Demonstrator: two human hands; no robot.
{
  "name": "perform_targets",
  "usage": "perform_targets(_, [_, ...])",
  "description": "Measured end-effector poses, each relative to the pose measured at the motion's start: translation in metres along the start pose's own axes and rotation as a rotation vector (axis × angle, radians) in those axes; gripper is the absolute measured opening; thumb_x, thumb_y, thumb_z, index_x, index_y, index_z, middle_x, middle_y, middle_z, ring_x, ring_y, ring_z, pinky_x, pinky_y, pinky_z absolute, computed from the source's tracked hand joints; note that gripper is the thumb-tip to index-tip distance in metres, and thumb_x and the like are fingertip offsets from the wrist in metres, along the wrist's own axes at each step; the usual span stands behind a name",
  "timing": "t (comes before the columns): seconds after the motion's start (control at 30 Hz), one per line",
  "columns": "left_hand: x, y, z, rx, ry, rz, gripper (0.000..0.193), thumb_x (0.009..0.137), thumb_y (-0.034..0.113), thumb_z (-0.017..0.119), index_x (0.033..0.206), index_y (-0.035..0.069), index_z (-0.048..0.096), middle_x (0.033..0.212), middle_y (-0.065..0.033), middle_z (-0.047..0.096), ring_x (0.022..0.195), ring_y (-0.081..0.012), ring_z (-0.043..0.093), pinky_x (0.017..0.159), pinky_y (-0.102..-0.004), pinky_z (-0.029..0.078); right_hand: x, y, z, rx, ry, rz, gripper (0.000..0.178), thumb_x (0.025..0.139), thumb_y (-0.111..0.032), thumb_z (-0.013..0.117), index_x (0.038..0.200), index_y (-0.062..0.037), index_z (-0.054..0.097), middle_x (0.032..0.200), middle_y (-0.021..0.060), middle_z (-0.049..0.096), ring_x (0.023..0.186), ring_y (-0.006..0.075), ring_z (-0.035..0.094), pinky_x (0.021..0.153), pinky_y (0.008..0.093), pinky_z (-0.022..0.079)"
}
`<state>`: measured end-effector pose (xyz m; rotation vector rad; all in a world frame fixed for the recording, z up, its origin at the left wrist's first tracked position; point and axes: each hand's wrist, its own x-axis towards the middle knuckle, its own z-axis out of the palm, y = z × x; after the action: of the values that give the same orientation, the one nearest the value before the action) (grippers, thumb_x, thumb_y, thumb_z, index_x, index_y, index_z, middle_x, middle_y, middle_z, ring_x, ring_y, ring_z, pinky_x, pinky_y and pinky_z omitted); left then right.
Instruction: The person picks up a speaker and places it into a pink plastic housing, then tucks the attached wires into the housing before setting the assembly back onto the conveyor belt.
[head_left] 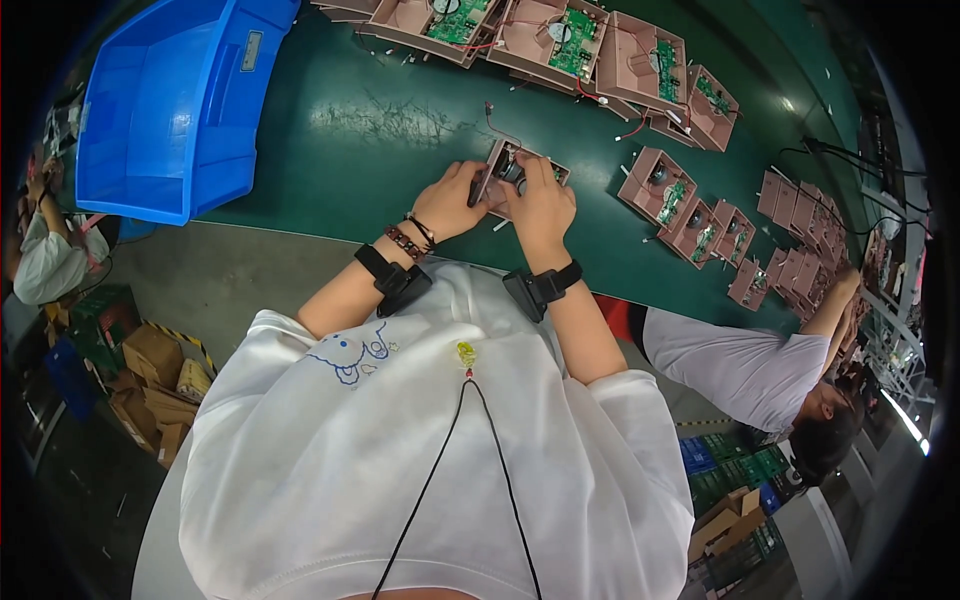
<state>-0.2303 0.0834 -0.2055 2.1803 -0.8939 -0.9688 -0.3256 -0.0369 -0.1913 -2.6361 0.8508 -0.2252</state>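
A pink-brown plastic housing (497, 193) lies on the green table in front of me. Inside it sits a round black part (511, 166) that looks like a speaker, partly covered by my fingers. My left hand (452, 203) grips the left side of the housing, fingers closed along its wall. My right hand (542, 205) is bent over the near right side, its fingers reaching over the wall and its thumb at the near edge; exactly what those fingertips touch inside is hidden. A thin wire with a small connector (489, 107) runs out beyond the far wall.
A big blue bin (165, 120) stands at the left edge of the green table (350, 125). Several open pink housings with green circuit boards (572, 42) line the far side, and more housings (672, 197) lie to the right. Another person (735, 365) works at the right.
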Motion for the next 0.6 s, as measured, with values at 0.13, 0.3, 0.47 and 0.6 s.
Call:
perform_targets(0.13, [0.002, 0.001, -0.001, -0.008, -0.014, -0.015, 0.054, 0.075, 0.025, 0.066, 0.12, 0.007, 0.043, 0.107, -0.0103, 0.055, 0.079, -0.0246, 0.06, 0.07, -0.0337, 0.049, 0.003, -0.002, 0.0, -0.014, -0.014, 0.009, 0.041, 0.063, -0.022, 0.073, 0.099, -0.0143, 0.056, 0.095, 0.0005, 0.058, 0.077, 0.0223, 0.061, 0.065, 0.0344, 0.043])
perform_targets(0.3, [0.004, 0.001, 0.0, -0.038, 0.008, 0.007, 0.054, 0.077, 0.029, 0.066, 0.121, 0.008, 0.043, 0.108, -0.0097, 0.055, 0.071, -0.0217, 0.06, 0.068, -0.0327, 0.049, 0.003, 0.0, 0.002, -0.017, -0.006, -0.026, 0.041, 0.061, -0.019, 0.074, 0.097, -0.0133, 0.055, 0.093, 0.0012, 0.057, 0.073, 0.0198, 0.061, 0.063, 0.0351, 0.04])
perform_targets(0.47, [0.024, 0.003, -0.002, -0.129, 0.091, -0.014, 0.052, 0.079, 0.029, 0.064, 0.122, 0.008, 0.043, 0.104, -0.0091, 0.057, 0.072, -0.0212, 0.06, 0.068, -0.0324, 0.049, 0.005, 0.002, 0.004, -0.048, 0.001, -0.051, 0.041, 0.06, -0.02, 0.074, 0.096, -0.0125, 0.055, 0.093, 0.0018, 0.057, 0.073, 0.0195, 0.061, 0.063, 0.0348, 0.039])
perform_targets(0.6, [0.037, 0.007, -0.005, -0.102, 0.134, 0.029, 0.045, 0.081, 0.028, 0.063, 0.119, 0.009, 0.047, 0.099, -0.0084, 0.059, 0.071, -0.0207, 0.059, 0.067, -0.0317, 0.048, 0.007, 0.0, 0.002, -0.075, -0.029, -0.048, 0.042, 0.06, -0.02, 0.074, 0.096, -0.0117, 0.055, 0.094, 0.0022, 0.056, 0.074, 0.0194, 0.061, 0.062, 0.0346, 0.038])
